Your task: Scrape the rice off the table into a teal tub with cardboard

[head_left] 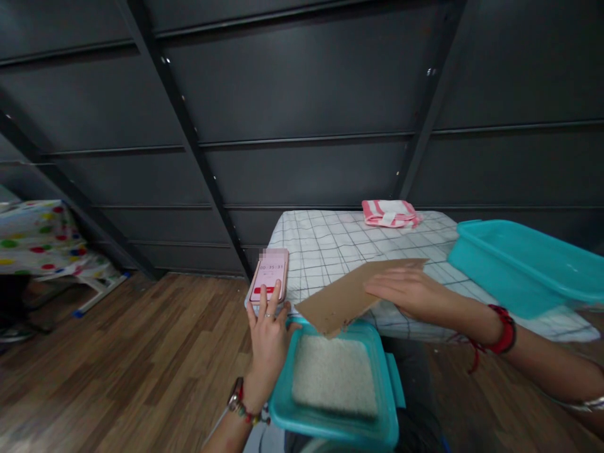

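Observation:
My left hand (268, 330) reaches to a pink phone (270, 275) at the near left corner of the table, one fingertip on the red button of its timer screen, the other fingers apart. My right hand (409, 290) lies flat, fingers stretched, on a brown cardboard sheet (340, 300) that overhangs the table's front edge. Below the cardboard, on my lap, sits a teal container (330, 428) filled with white rice (334, 374).
The small table has a white checked cloth (330, 242). A folded pink and white striped cloth (389, 212) lies at its far edge, and a large teal tub (523, 267) stands at the right. Dark metal wall behind, wood floor (127, 365), a polka-dot cloth (38, 236) at far left.

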Demonstrator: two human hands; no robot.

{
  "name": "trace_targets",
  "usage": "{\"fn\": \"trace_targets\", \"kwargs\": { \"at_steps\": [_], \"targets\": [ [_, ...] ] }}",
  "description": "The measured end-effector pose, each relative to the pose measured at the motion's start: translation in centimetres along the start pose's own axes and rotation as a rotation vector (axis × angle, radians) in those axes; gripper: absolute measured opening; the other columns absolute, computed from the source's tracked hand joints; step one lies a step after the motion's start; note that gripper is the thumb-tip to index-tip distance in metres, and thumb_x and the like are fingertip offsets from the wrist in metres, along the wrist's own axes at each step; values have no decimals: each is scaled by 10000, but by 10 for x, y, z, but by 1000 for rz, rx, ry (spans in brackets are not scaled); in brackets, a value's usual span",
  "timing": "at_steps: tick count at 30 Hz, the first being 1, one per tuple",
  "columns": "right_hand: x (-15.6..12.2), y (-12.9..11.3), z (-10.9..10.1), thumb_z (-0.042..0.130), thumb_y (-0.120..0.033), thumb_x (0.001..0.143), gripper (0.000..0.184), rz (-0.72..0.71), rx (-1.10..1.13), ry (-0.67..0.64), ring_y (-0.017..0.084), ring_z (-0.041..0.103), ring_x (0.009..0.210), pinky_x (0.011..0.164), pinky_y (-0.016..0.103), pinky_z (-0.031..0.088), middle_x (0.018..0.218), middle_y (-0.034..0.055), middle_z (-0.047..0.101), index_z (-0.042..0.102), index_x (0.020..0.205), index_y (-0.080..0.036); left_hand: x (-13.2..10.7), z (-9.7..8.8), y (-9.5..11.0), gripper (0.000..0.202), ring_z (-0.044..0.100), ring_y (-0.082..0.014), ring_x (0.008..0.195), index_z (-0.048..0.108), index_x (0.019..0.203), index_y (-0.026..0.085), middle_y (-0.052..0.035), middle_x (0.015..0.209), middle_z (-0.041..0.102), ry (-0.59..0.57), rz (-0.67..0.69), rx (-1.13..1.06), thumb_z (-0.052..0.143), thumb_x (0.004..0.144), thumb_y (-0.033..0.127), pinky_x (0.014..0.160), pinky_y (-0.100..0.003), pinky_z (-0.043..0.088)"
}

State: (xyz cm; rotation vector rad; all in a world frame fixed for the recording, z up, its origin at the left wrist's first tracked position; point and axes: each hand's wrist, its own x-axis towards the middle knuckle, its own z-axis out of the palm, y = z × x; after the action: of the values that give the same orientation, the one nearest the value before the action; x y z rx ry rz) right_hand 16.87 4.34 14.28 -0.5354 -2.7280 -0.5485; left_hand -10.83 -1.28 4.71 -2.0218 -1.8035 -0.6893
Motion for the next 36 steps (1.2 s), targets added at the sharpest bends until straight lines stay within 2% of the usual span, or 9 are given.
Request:
{"fn": "trace_targets", "kwargs": {
  "at_steps": [8, 11, 15, 19, 22, 25, 30, 33, 36],
  "targets": [
    [-11, -24, -35, 293, -44, 836, 386, 106, 110, 28, 130, 638, 756, 662, 232, 526, 842, 21, 690, 642, 869, -206, 1, -3, 1, 210, 262, -375, 1288, 668, 923, 199, -127, 1358, 403, -9, -7, -30, 599, 726, 167, 970, -683, 231],
    [-12, -25, -46, 298, -69, 850, 378, 136, 130, 41, 129, 635, 730, 623, 221, 521, 832, 17, 689, 646, 851, -217, 1, -3, 1, 211, 258, -377, 1288, 667, 922, 204, -115, 1359, 407, -11, -9, -37, 602, 724, 171, 969, -690, 223],
    [-20, -12, -39, 311, -44, 820, 360, 118, -39, 139, 158, 637, 780, 692, 269, 516, 862, 47, 690, 633, 896, -186, 2, -3, 3, 202, 277, -386, 1277, 672, 904, 188, -126, 1342, 429, -6, -28, -20, 624, 708, 167, 971, -687, 227],
    [-28, -3, -27, 325, -15, 783, 336, 194, -157, 27, 177, 630, 694, 625, 291, 502, 803, 74, 684, 621, 839, -162, 2, -2, 4, 195, 286, -392, 1271, 674, 900, 177, -150, 1336, 426, 0, -22, -14, 637, 708, 184, 966, -688, 232],
    [-33, -15, -27, 314, -2, 772, 357, 222, -91, -4, 155, 622, 652, 572, 258, 492, 762, 47, 679, 615, 822, -188, 1, -1, 3, 202, 269, -386, 1280, 673, 909, 191, -131, 1356, 402, 5, -20, -26, 627, 713, 175, 970, -692, 217],
    [-40, -37, -33, 350, -50, 803, 324, 255, -1, 58, 151, 622, 652, 571, 256, 502, 747, 17, 673, 614, 879, -222, 1, -1, 2, 214, 255, -380, 1288, 670, 923, 199, -121, 1367, 391, 6, -18, -33, 617, 717, 174, 977, -689, 209],
    [-47, -55, -44, 385, -18, 780, 454, 112, -16, 150, 164, 622, 750, 675, 266, 507, 853, 33, 680, 553, 1124, -263, 0, -1, 1, 202, 261, -390, 1283, 666, 915, 194, -134, 1351, 416, 2, -5, -38, 624, 718, 210, 968, -692, 222],
    [-39, -49, -45, 349, -45, 812, 379, 169, -64, 177, 172, 615, 699, 620, 274, 503, 803, 40, 675, 593, 1026, -240, 0, -1, 2, 203, 252, -388, 1287, 667, 914, 196, -123, 1360, 408, 6, -8, -28, 621, 717, 202, 974, -689, 217],
    [-20, -41, -39, 298, -56, 833, 342, 217, -90, 115, 166, 605, 626, 556, 274, 487, 745, 50, 665, 613, 858, -188, 0, -1, 3, 197, 276, -384, 1281, 668, 913, 196, -122, 1358, 412, 13, -4, -4, 600, 728, 182, 970, -681, 240]
  ]
}}
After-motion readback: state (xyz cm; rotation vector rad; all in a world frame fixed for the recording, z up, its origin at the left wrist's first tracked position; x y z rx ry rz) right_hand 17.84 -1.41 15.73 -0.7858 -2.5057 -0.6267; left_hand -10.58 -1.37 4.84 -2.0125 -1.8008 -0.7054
